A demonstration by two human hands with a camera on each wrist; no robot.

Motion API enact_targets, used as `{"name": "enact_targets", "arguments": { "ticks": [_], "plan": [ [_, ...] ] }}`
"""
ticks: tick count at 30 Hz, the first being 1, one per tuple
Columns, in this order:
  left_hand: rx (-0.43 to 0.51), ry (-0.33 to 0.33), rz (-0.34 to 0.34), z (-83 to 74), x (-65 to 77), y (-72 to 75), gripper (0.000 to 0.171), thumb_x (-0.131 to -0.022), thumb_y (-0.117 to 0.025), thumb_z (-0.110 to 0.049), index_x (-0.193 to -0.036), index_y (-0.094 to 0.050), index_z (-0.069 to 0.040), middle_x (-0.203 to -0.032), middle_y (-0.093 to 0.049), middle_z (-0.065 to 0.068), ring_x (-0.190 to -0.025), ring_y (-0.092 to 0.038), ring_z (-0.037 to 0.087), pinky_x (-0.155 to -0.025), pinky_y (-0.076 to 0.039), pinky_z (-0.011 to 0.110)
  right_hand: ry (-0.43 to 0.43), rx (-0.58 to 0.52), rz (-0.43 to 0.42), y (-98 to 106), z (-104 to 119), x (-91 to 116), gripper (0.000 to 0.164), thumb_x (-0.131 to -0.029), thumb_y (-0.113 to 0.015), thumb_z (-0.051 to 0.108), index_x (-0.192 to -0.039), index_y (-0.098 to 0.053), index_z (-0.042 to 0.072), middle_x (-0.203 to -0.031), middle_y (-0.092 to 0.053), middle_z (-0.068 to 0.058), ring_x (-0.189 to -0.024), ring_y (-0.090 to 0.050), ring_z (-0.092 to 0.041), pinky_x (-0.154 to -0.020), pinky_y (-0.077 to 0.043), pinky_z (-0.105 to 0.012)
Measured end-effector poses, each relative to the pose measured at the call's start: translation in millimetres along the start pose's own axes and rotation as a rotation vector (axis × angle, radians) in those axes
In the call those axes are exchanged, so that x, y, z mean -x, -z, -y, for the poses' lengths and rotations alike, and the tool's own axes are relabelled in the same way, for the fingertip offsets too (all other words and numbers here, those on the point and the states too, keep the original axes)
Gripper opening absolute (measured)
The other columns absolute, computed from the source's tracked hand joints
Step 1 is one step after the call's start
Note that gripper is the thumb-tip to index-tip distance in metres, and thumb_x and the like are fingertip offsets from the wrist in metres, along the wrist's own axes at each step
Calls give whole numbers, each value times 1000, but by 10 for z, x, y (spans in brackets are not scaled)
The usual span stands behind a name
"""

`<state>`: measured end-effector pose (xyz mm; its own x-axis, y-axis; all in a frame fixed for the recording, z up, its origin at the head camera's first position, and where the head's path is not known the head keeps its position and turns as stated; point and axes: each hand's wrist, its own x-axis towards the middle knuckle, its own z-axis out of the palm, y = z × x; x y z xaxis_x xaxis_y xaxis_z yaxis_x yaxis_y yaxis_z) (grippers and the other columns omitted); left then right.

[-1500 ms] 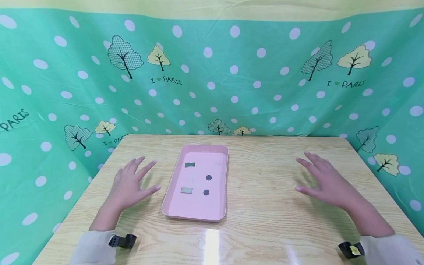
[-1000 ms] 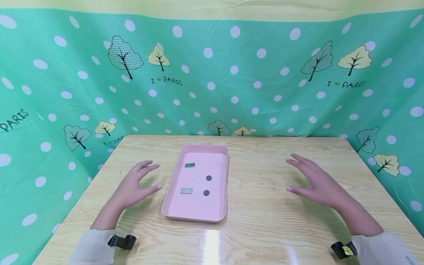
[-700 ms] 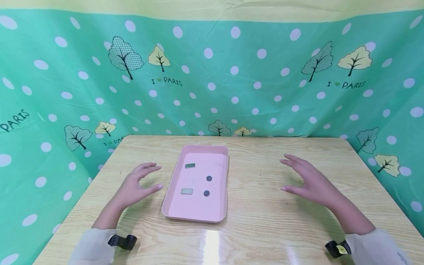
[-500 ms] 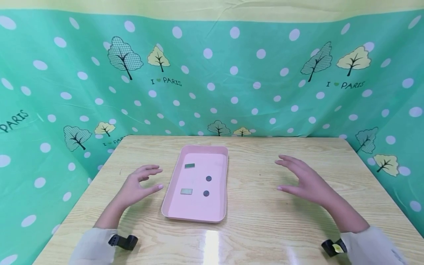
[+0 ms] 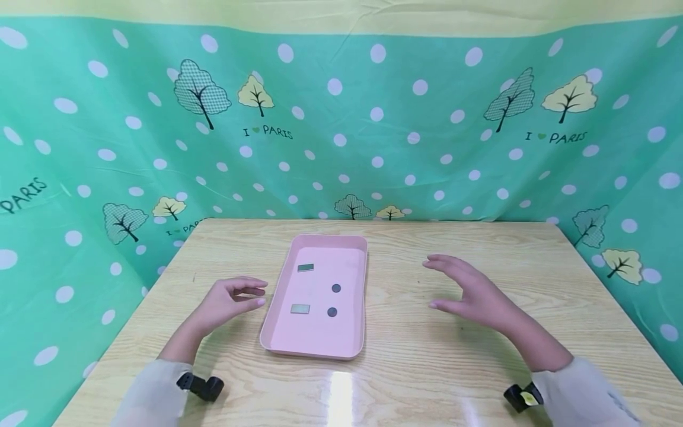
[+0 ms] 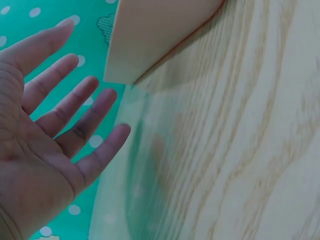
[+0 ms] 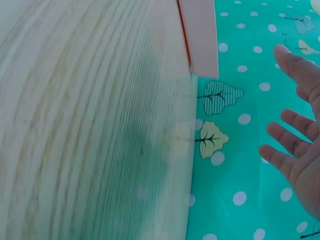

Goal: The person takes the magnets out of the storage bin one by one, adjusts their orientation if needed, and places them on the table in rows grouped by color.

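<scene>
A shallow pink tray (image 5: 312, 346) lies on the table left of centre in the head view. Inside it are a dark green rectangular piece (image 5: 306, 267), a grey-green rectangular piece (image 5: 300, 309) and two small dark discs, a farther disc (image 5: 336, 288) and a nearer disc (image 5: 332, 312). My left hand (image 5: 226, 303) hovers just left of the tray, fingers relaxed and nothing held. My right hand (image 5: 475, 295) is raised over the table, well right of the tray, its fingers and thumb apart around empty air. Both wrist views show the tray's outer side, with the palms bare.
The wooden table (image 5: 416, 379) carries the tray. A green polka-dot cloth (image 5: 341, 118) with tree prints hangs behind and at both sides. Each wrist wears a black strap with a small device, the left device (image 5: 205, 387) and the right device (image 5: 520, 396).
My right hand has moved left toward the tray. My left hand has edged slightly right and nearer, its fingers drawing closer together. The tray and its pieces have stayed in place.
</scene>
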<state>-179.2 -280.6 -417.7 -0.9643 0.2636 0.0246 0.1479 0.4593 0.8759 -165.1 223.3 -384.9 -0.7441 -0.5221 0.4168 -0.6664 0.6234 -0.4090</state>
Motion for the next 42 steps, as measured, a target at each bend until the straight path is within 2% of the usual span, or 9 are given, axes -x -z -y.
{"name": "enact_targets", "arguments": {
  "ticks": [4, 13, 20, 23, 27, 33, 38, 42],
  "plan": [
    [56, 46, 50, 16, -48, -1, 49, -85, -77, -22, -125, -63, 2, -119, -66, 18, -108, -63, 28, -84, -55, 25, 19, -19, -1, -43, 37, -41, 69, -73, -86, 13, -134, -55, 6, -137, -53, -15, -125, -48, -37, -97, -45, -57],
    [187, 66, 156, 69, -182, 7, 59, -85, -77, -16, -133, -53, 6, -124, -62, 23, -113, -62, 29, -87, -56, 33, 55, -58, 20, -168, 127, -142, 67, -73, -86, 15, -133, -56, 5, -137, -54, -12, -127, -48, -32, -99, -45, -53],
    [275, 81, 169, 112, -320, -26, 66, -83, -77, -11, -138, -46, 7, -132, -55, 28, -115, -61, 26, -88, -56, 38, 102, -86, 23, -288, 202, -253, 63, -74, -86, 14, -130, -58, 5, -135, -56, -10, -126, -50, -31, -100, -46, -51],
    [317, 81, 179, 105, -407, -25, 68, -84, -76, -7, -141, -42, 8, -138, -48, 29, -120, -57, 31, -88, -55, 41, 109, -109, 23, -335, 229, -291, 62, -74, -86, 15, -129, -59, 7, -135, -56, -8, -126, -50, -29, -101, -45, -49],
    [336, 92, 200, 95, -513, -8, 71, -85, -74, -6, -144, -37, 6, -143, -42, 29, -125, -51, 38, -89, -55, 42, 110, -146, 42, -399, 262, -335, 59, -75, -85, 14, -128, -60, 7, -133, -57, -8, -126, -51, -28, -101, -46, -48],
    [343, 124, 238, 119, -596, 22, 74, -87, -72, -5, -147, -32, 6, -147, -38, 29, -126, -51, 37, -89, -55, 43, 102, -167, 72, -448, 324, -403, 57, -77, -84, 13, -128, -60, 8, -133, -58, -8, -125, -51, -27, -102, -45, -47],
    [345, 146, 261, 118, -643, 25, 73, -88, -70, -4, -149, -32, 2, -151, -34, 25, -128, -49, 37, -89, -55, 45, 119, -187, 78, -469, 344, -475, 56, -77, -83, 11, -127, -60, 6, -131, -58, -10, -121, -54, -26, -97, -50, -42],
    [351, 164, 280, 123, -684, 10, 74, -86, -70, 0, -150, -32, -1, -152, -32, 24, -130, -46, 39, -90, -54, 45, 134, -224, 121, -509, 353, -534, 54, -78, -82, 10, -127, -60, 4, -130, -59, -10, -119, -56, -24, -93, -53, -37]
  ]
}}
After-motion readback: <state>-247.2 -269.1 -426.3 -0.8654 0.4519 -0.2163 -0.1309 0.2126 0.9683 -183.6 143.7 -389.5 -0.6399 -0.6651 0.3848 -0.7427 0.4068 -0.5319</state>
